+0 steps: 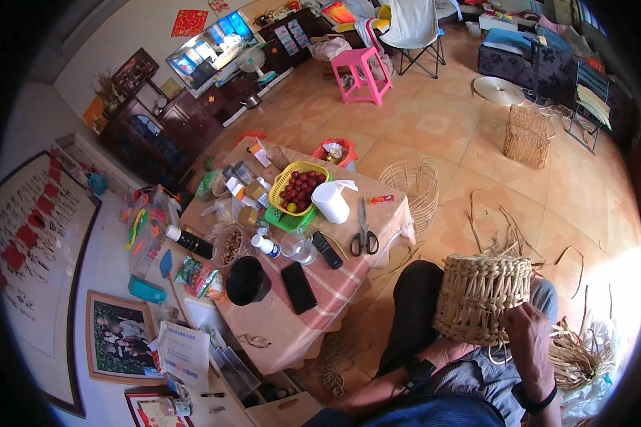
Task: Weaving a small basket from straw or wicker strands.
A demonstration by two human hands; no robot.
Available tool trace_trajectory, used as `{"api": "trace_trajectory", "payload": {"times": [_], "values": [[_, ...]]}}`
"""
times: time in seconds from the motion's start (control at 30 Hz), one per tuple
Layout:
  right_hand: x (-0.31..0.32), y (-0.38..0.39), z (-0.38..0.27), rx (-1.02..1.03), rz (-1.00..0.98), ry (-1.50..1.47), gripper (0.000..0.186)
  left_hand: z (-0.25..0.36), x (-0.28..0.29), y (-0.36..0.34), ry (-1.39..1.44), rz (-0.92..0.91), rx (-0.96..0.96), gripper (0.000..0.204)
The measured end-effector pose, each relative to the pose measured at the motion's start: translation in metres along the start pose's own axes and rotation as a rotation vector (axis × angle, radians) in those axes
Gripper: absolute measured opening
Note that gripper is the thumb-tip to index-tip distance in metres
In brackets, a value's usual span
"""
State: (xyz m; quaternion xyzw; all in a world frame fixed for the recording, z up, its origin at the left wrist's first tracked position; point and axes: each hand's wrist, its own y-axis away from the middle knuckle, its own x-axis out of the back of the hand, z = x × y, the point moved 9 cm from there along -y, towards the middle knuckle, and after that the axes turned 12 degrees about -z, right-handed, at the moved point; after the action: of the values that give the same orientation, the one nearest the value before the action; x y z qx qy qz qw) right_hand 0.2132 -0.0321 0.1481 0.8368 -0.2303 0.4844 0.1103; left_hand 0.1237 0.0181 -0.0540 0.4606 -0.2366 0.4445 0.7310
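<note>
A round basket (483,299) woven from pale, straw-like strands rests over my lap, tilted. My left hand (446,351) holds it at the near lower edge, its fingers mostly hidden by the weave. Against the basket's right side, my right hand (530,333) is closed in a pinch; what lies between its fingers is hidden. A thin loop of strand (501,356) hangs below the basket, close to that hand. Beyond the basket, loose strands (509,235) lie on the floor. A bundle of dry strands (575,359) sits to the right of my right forearm.
The cloth-covered table (335,299) at left carries scissors (364,231), a phone (298,287), a remote (327,250), a paper roll (331,202), a black bowl (248,280) and a yellow basket of fruit (299,188). A wire-like frame (412,191) and pink stool (361,73) stand on the floor.
</note>
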Motion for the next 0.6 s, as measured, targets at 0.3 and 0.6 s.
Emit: {"api": "trace_trajectory", "payload": {"times": [0.3, 0.6], "values": [[0.01, 0.002, -0.01, 0.061, 0.002, 0.029, 0.012, -0.024, -0.01, 0.004, 1.152, 0.341, -0.213, 0.045], [0.027, 0.0, -0.028, 0.02, -0.045, 0.075, 0.01, -0.036, -0.039, -0.021, 0.828, 0.208, -0.152, 0.047]]}}
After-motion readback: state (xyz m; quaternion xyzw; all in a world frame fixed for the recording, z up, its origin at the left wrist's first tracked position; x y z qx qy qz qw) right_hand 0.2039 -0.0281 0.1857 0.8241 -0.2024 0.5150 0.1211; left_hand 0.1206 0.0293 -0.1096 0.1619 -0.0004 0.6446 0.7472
